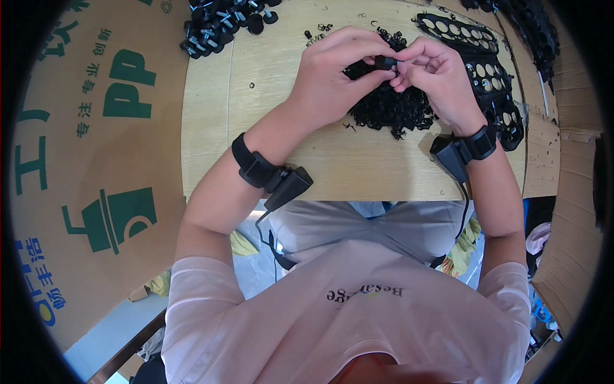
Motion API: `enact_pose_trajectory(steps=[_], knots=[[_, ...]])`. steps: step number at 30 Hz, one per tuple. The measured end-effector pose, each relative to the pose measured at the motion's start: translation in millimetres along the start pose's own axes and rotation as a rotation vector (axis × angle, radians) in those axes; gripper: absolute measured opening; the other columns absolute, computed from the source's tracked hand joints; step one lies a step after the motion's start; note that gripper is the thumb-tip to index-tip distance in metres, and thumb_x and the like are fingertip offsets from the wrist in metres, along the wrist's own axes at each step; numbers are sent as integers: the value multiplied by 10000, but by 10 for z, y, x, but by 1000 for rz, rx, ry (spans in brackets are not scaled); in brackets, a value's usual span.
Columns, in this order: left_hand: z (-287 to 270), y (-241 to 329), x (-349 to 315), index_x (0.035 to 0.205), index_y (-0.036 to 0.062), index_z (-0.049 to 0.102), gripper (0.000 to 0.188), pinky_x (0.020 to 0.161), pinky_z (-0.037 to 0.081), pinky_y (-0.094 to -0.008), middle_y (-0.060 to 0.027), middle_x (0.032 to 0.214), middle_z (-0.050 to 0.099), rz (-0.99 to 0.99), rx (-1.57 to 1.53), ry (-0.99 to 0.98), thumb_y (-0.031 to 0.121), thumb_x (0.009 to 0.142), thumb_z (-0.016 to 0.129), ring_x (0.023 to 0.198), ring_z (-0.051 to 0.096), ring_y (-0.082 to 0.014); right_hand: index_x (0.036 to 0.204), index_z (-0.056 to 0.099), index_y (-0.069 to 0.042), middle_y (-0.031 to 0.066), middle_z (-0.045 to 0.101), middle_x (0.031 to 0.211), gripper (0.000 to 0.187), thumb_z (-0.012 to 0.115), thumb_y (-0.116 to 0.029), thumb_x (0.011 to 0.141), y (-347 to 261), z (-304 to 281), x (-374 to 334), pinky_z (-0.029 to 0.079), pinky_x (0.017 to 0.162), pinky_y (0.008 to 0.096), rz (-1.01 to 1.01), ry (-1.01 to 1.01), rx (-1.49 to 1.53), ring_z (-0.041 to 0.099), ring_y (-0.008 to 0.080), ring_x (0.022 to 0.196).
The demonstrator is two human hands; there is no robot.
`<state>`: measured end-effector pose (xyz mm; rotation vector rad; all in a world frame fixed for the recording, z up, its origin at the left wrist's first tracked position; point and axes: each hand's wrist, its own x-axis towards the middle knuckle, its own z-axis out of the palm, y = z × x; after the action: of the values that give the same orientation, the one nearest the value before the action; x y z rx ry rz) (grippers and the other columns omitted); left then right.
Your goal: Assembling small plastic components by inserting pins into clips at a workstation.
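My left hand pinches a small black cylindrical part between thumb and fingers, above the middle of the tabletop. Close against it, my right hand is closed with thumb and forefinger together at the part's right end. Whatever those right fingertips hold is too small to name. Beneath both hands lies a heap of small black curled pieces, partly covered by them. Black strips with round openings lie right of my right hand, some with pale discs showing in the openings.
Black round-headed parts with metal shafts are piled at the table's far left. Loose rings and bits dot the wooden tabletop. Tall cardboard stands at the left, more at the right. Black wrist devices trail cables.
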<state>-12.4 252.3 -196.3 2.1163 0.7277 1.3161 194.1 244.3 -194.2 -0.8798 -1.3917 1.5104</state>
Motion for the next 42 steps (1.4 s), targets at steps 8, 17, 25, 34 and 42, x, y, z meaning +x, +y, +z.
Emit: enact_pose_trajectory(steps=[8,17,25,34,42], knots=[[-1,42,0,1004,70,718,321,738,538,-269,-73,993,678,10,60,-15,-3,701,793,820,644,-153,903,595,-2,88,675,866,65,584,28,846,-6,20,-19,548,703,226,-11,-2,-16,664,113,761],[18,-65,-30,1028,-12,691,317,744,545,-248,-102,969,645,-35,-19,-29,-44,724,775,829,631,-139,882,580,-18,43,658,867,121,612,61,796,-5,73,-23,527,695,209,-34,40,-8,637,76,775],[58,-49,-46,1062,-82,641,280,774,559,-254,-133,962,664,-256,-276,6,-60,793,719,835,678,-163,917,592,-1,48,657,884,149,619,71,788,21,83,-26,519,706,211,-66,69,-74,632,76,788],[83,-66,-51,1045,-63,646,201,715,557,-257,-140,927,697,-390,-378,53,52,882,673,820,683,-165,1030,589,27,86,675,903,155,591,0,878,11,111,-15,542,718,236,-59,56,-81,654,114,793],[44,-4,-26,994,-34,675,201,647,529,-233,-80,841,686,-459,-352,48,140,893,683,719,644,-119,1046,595,23,77,677,906,157,606,-35,899,38,99,-13,541,716,231,-67,48,-125,652,103,803]])
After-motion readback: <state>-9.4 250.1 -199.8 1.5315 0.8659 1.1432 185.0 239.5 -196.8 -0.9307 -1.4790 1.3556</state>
